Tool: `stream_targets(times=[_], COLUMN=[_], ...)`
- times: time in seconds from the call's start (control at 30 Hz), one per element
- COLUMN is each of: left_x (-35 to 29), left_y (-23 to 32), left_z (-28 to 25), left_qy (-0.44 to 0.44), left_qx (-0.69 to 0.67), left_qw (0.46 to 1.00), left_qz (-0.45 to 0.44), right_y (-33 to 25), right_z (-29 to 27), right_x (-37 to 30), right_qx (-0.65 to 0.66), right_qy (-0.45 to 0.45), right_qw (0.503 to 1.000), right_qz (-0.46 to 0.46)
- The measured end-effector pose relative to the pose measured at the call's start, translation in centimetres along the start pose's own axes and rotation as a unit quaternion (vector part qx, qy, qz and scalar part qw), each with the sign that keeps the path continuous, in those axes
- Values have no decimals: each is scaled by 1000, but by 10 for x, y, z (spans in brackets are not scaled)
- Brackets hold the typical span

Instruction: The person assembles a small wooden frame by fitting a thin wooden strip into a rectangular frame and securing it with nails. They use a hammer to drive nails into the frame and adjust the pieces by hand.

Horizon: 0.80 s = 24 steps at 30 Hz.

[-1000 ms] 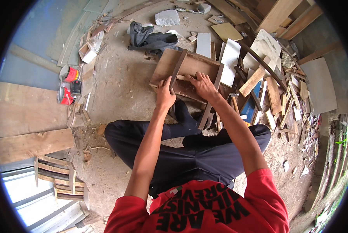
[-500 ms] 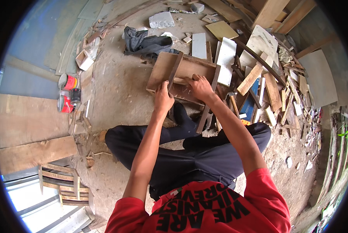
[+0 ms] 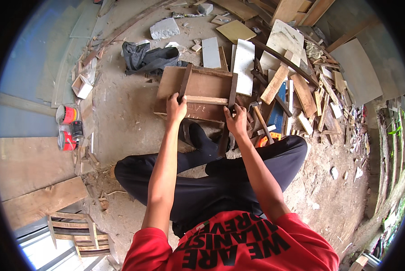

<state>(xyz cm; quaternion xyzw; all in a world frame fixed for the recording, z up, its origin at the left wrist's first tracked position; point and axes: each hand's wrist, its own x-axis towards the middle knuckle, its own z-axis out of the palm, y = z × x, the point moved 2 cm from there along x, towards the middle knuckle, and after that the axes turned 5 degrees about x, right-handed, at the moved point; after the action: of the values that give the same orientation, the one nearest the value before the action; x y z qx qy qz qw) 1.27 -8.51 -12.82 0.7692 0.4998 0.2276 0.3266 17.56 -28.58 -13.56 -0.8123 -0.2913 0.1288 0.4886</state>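
Note:
A shallow wooden box (image 3: 170,83) lies in front of my crossed legs. Two dark wooden strips run lengthwise across it, a left strip (image 3: 184,80) and a longer right strip (image 3: 232,90). Between them spans a pale wooden crosspiece (image 3: 207,100). My left hand (image 3: 176,107) is closed around the near end of the left strip, beside the crosspiece's left end. With thumb and fingers, my right hand (image 3: 236,120) grips the right strip just below the crosspiece's other end. Part of each strip is hidden under my fingers.
A hammer (image 3: 263,125) lies right of the box, beside an orange handle (image 3: 270,137) near my knee. Scrap boards (image 3: 304,95) pile up at the right. A black plastic sheet (image 3: 148,58) lies beyond the box; several red cans (image 3: 67,114) stand at left.
My right hand has left the crosspiece and moved to the right strip. My left hand stays on the left strip. The view has shifted, so the surroundings appear further left.

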Motion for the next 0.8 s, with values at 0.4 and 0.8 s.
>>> stream_targets(times=[0.4, 0.8], left_x=[9, -16], left_y=[-12, -13], left_z=[-30, -16], left_qy=[55, 49], left_qx=[-41, 167], left_qw=[997, 975], left_qz=[-43, 139], right_y=[-11, -34], right_z=[23, 30], right_x=[83, 67], right_qx=[-96, -209], right_qy=[-92, -113], right_qw=[979, 949], right_qz=[-157, -207])
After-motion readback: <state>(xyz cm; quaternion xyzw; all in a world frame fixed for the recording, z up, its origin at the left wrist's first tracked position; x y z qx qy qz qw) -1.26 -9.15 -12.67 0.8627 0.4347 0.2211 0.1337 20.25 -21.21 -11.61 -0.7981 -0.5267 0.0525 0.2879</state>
